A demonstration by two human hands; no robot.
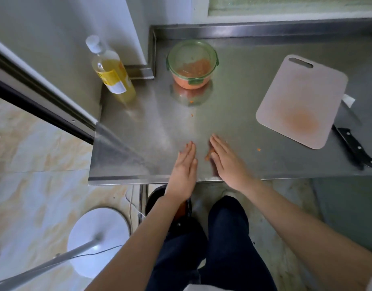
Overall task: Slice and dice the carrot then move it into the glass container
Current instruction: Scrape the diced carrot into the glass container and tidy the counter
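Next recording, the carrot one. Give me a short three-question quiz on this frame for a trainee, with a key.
1. True or false: the glass container is empty.
2. Where does the knife lie? A) in the container B) on the table, right of the cutting board C) on the cutting board
3. What lies between the left hand and the right hand?

Key
1. False: it holds diced carrot.
2. B
3. A few carrot bits. Both hands are open, with their fingers straight.
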